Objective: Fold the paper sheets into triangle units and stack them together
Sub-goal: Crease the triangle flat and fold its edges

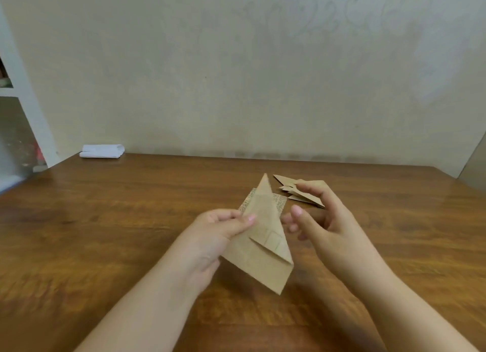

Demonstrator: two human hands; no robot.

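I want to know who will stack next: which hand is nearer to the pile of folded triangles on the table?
Right. The right hand hovers just in front of the pile of folded triangles, overlapping it in view. The left hand is farther left, pinching the brown paper.

Half-folded brown paper sheet [263,236] upright; folded triangle units [302,192] stacked behind.

- My right hand [319,220] covers part of the folded triangle units [302,191].
- Printed text on the paper sheet [263,236] is too small to read.
- Shelf [15,130] contents are blurred and cut off at the left edge.
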